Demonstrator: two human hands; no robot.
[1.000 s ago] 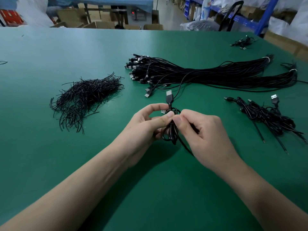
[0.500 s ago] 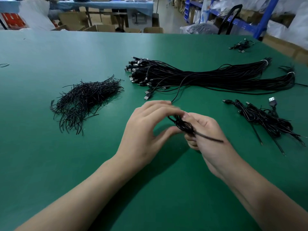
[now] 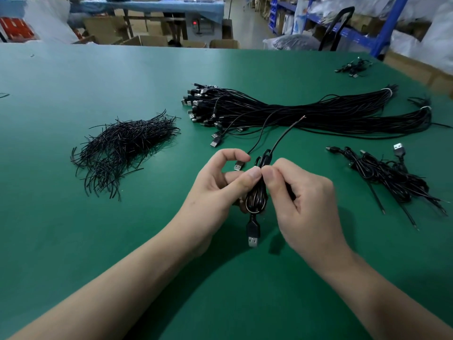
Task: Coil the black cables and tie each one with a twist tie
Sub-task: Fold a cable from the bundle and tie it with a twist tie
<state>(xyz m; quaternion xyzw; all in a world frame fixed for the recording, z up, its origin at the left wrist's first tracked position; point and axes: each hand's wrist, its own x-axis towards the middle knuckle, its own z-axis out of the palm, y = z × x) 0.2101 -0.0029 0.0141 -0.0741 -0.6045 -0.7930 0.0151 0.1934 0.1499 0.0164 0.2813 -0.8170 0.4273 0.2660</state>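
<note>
A coiled black cable (image 3: 256,201) hangs between both hands above the green table (image 3: 122,241). Its USB plug (image 3: 253,233) points down toward me, and its bare wire end sticks up toward the far right. My left hand (image 3: 218,190) pinches the coil's top with thumb and fingers. My right hand (image 3: 301,195) pinches the same spot from the right, thumb against my left thumb. Whether a twist tie sits under the thumbs is hidden. A heap of black twist ties (image 3: 122,148) lies to the left. A long bundle of uncoiled cables (image 3: 306,111) stretches across the far side.
A pile of coiled, tied cables (image 3: 387,175) lies at the right. A few more cables (image 3: 353,67) sit at the far right corner. Boxes, shelving and another table stand beyond the far edge.
The coil has been turned so its USB plug now hangs down toward me. My left hand has closed in from an open spread, and both thumbs pinch the coil's top.
</note>
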